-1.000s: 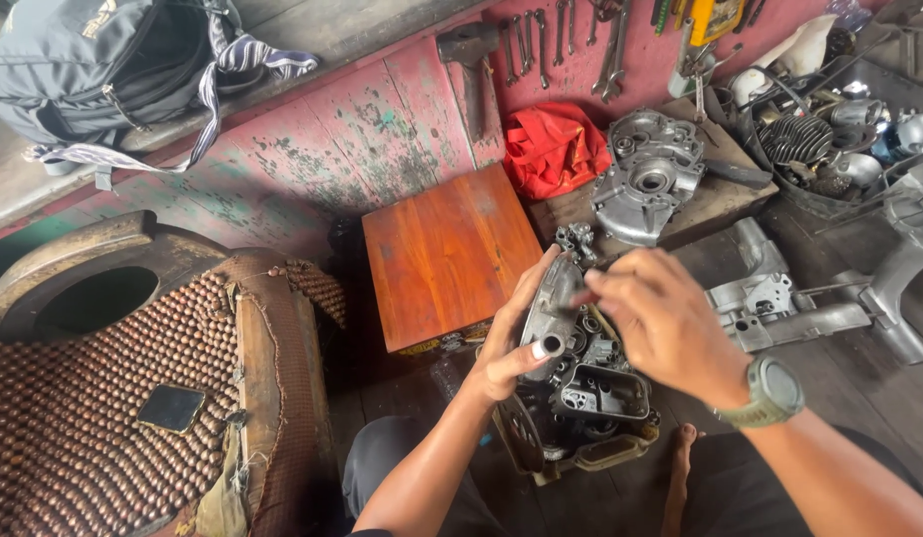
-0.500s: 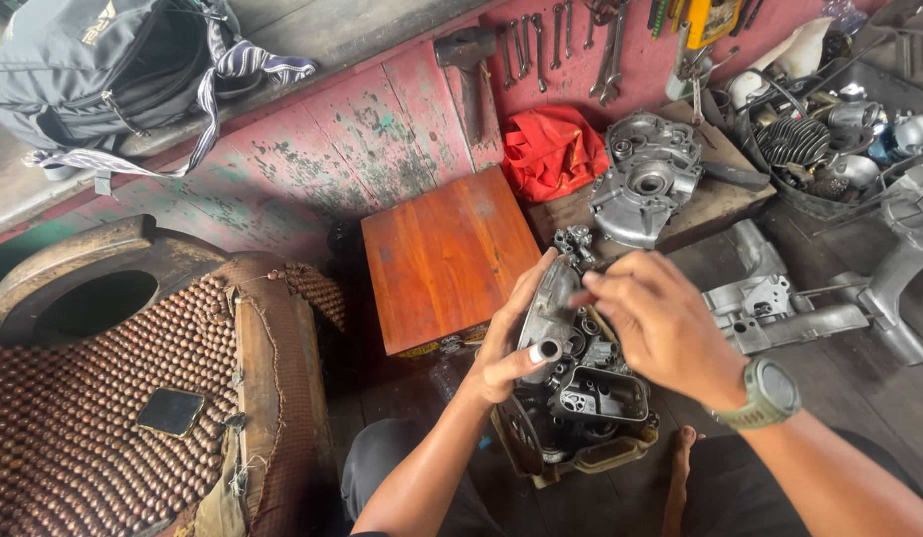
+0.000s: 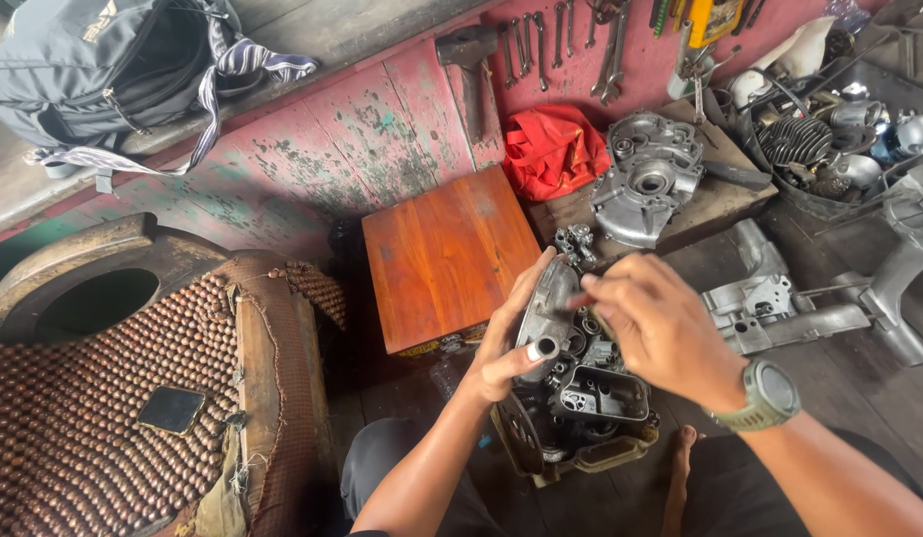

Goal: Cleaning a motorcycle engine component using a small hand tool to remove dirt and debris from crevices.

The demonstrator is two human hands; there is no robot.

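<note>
Squarely between both hands: engine case, upright, long axis toward the wooden stool. Left hand clasped on its left edge; right hand pinched at its top, nearer.

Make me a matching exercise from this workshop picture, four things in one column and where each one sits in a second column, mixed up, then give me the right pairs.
Things:
1. grey backpack
2. red cloth
3. wooden box
4. engine case

Places:
A. on the floor, just beyond the engine case
B. between the left hand and right hand
C. on the ledge at upper left
D. against the red wall, under the hanging wrenches

Pairs: 1-C, 2-D, 3-A, 4-B
</note>
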